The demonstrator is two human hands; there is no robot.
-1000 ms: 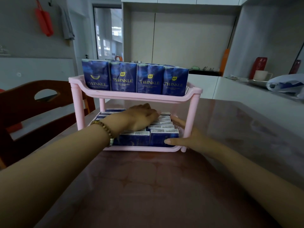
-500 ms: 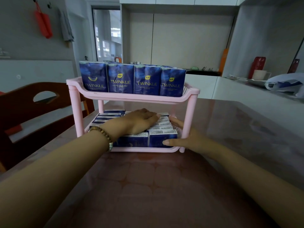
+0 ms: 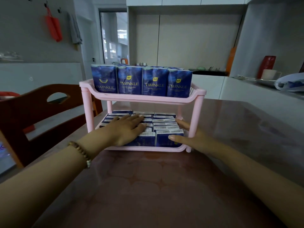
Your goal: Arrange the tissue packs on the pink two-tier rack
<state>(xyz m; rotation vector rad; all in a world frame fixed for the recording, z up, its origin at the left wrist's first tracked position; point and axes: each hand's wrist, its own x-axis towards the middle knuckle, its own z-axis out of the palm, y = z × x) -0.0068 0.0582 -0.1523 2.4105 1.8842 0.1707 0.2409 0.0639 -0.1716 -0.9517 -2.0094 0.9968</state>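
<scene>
The pink two-tier rack (image 3: pixel 141 99) stands on the table in front of me. Several blue Twinkle tissue packs (image 3: pixel 154 83) stand upright in a row on its upper tier. More blue packs (image 3: pixel 164 124) fill the lower tier in rows, tops showing. My left hand (image 3: pixel 125 129) lies flat with fingers spread on the lower packs' tops. My right hand (image 3: pixel 190 139) is at the rack's front right post, thumb touching the front right pack, fingers reaching behind the post along the rack's side.
The rack sits on a glossy reddish-brown table (image 3: pixel 156 186). A wooden chair (image 3: pixel 41 109) stands at the left. A white counter (image 3: pixel 263 91) at the right holds a mug, a red container and a plastic bag.
My left hand's fingers have straightened and spread flat over the lower packs. The right hand stays at the rack's right post. The view has shifted slightly.
</scene>
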